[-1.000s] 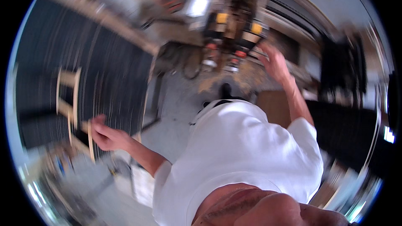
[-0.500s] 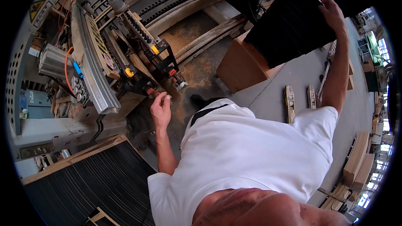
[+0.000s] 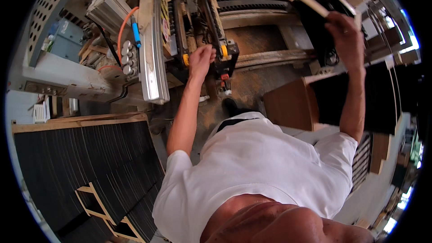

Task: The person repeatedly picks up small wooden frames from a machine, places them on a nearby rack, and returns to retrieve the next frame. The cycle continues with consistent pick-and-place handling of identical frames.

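Note:
My right hand (image 3: 345, 36) is raised at the upper right, closed around the edge of a light wooden frame (image 3: 310, 2) of narrow bars. Its fingertips are partly blurred. Below my right forearm stands a stack of black panels (image 3: 335, 96) beside a brown board (image 3: 290, 103). My left hand (image 3: 201, 62) reaches over the machine (image 3: 211, 18), its fingers curled closed between two yellow knobs, the left knob (image 3: 185, 60) and the right knob (image 3: 224, 51). Whatever my left fingers may hold is hidden.
A metal rail (image 3: 155, 81) with a blue tool handle (image 3: 136, 32) and orange hose runs along the machine's left. At lower left, a large stack of black strips (image 3: 67, 153) carries small wooden frames (image 3: 92, 200). Sawdust (image 3: 256, 76) lies on the floor.
My right hand has left the black panel edge and now grips the wooden frame. My left hand has moved up and right to between the yellow knobs. The view has turned.

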### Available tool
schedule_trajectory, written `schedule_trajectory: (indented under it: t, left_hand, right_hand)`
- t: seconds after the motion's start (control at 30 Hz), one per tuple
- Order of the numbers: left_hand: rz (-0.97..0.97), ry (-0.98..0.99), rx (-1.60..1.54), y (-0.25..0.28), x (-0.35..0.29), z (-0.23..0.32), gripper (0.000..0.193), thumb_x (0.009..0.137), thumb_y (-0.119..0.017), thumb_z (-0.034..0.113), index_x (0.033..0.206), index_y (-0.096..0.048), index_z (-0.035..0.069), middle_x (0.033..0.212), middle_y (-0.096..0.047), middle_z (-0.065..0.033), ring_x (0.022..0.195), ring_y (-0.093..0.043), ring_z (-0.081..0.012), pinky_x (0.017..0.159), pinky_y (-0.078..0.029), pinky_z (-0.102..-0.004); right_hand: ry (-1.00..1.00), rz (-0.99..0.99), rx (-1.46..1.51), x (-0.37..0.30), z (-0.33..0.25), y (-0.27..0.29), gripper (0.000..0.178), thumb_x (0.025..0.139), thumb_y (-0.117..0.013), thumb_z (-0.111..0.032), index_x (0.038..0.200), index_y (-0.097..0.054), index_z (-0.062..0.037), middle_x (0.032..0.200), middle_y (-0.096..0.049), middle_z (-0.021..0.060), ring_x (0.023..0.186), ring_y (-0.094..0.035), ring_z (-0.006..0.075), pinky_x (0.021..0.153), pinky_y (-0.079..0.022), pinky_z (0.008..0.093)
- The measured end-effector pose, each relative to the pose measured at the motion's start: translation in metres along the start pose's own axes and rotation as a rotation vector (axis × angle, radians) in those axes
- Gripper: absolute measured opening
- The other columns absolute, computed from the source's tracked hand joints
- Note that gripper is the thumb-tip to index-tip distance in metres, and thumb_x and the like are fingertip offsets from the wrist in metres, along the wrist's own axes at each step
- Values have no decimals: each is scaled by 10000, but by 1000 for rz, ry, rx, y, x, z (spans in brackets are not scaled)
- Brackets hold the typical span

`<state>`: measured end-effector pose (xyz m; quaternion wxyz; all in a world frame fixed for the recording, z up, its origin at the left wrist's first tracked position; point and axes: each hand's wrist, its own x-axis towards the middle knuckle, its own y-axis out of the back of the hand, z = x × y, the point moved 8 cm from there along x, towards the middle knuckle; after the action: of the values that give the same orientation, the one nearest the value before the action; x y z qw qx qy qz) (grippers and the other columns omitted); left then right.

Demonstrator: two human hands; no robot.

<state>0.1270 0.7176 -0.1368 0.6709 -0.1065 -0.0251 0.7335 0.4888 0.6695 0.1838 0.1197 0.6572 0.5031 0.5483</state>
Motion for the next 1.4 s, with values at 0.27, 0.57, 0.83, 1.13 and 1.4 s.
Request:
schedule_trajectory:
  t: [0.27, 0.57, 0.83, 1.13, 1.4]
  left_hand:
    - [171, 164, -439, -1, 257, -5, 400, 940, -576, 394, 1047, -564, 9, 886, -627, -81, 741, -619, -191, 673, -557, -330]
    - [307, 117, -629, 31, 408, -38, 212, 952, -568, 261, 991, -582, 53, 838, -611, -88, 698, -609, -201, 580, -552, -316]
    - [281, 175, -590, 4, 182, -65, 197, 942, -583, 221, 1026, -607, 45, 871, -659, -88, 746, -659, -215, 661, -571, -350]
    - [480, 323, -501, 5, -119, -73, 216, 964, -561, 233, 1033, -603, 32, 876, -657, -52, 760, -645, -135, 692, -557, -287]
    - [690, 234, -702, 17, -178, -83, 159, 941, -597, 209, 1001, -625, 64, 874, -685, -52, 762, -670, -145, 663, -576, -279]
  right_hand:
    - [169, -279, 179, 24, 11, -155, 205, 699, -708, 3, 895, -671, -45, 899, -670, 73, 861, -600, 264, 790, -490, 361]
    - [174, -389, 242, 54, 43, -224, 182, 712, -707, -43, 892, -685, -61, 938, -682, 74, 864, -601, 284, 795, -485, 372]
    - [420, -385, 335, 93, -5, -343, 184, 757, -652, -75, 937, -692, -71, 940, -679, 68, 876, -589, 283, 813, -470, 384]
    - [615, -406, 122, 99, -59, -505, 238, 808, -635, -117, 1038, -696, -111, 1018, -691, 55, 945, -596, 255, 802, -451, 377]
    - [800, -474, -231, 149, -74, -550, 103, 785, -605, -84, 838, -686, -118, 815, -690, 77, 941, -589, 231, 829, -381, 376]
